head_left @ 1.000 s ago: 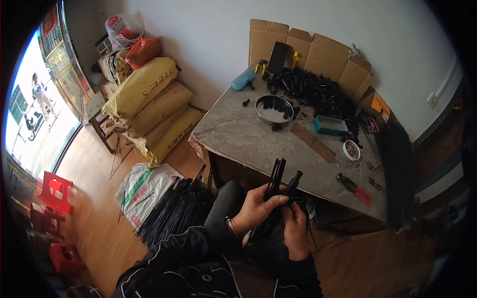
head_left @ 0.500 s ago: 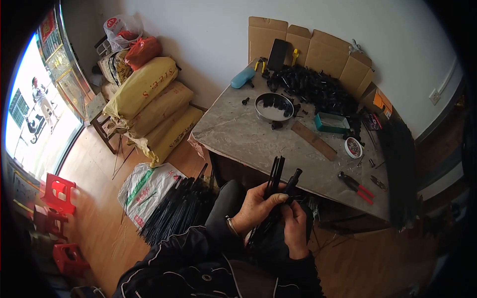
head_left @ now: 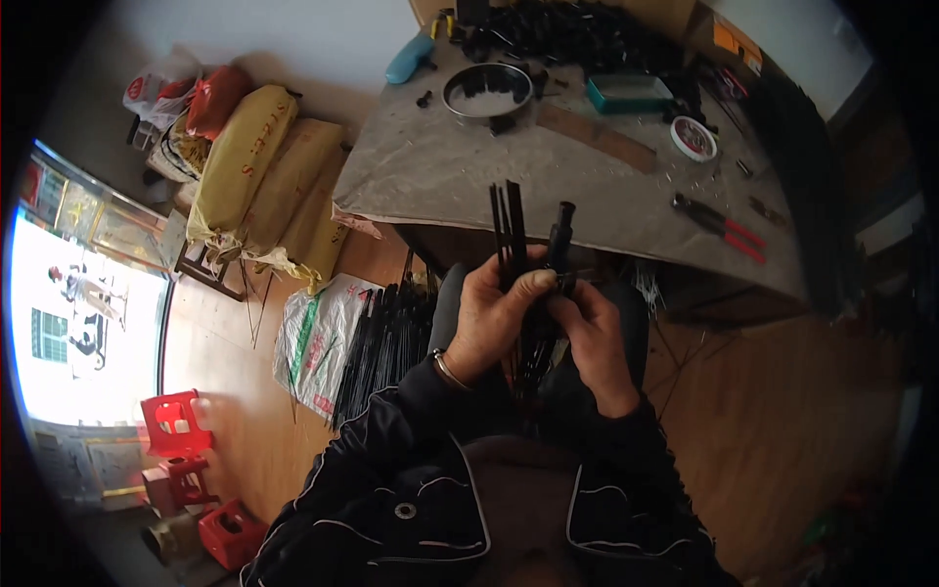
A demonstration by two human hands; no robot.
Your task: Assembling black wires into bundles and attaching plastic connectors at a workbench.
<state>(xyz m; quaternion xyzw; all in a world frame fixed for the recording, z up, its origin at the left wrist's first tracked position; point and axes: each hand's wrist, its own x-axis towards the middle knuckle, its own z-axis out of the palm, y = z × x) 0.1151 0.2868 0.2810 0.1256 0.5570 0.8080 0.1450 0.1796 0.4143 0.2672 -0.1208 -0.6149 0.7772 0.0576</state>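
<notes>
Over my lap, my left hand (head_left: 494, 318) is closed around a bundle of thin black rods (head_left: 514, 230), which stick up past its fingers and run down below it. Its thumb presses at the foot of a black cylindrical piece (head_left: 560, 238) with a narrower top, standing nearly upright beside the rods. My right hand (head_left: 594, 338) meets the left there, its thumb and fingers pinched at the lower end of that piece. Exactly what sits between the fingertips is partly hidden.
Ahead stands a grey table (head_left: 430, 166) with a metal bowl (head_left: 487, 90), a green tray (head_left: 631, 95), a round white tub (head_left: 693, 139), red-handled pliers (head_left: 719, 227) and heaped black parts (head_left: 577, 37). More black rods (head_left: 386, 333) lie left of my legs, near stacked yellow sacks (head_left: 245, 161) and red stools (head_left: 176, 426).
My view has tilted down and turned, so the table sits higher and the hands nearer the middle. Both hands keep much the same hold on the rods and the cylindrical piece.
</notes>
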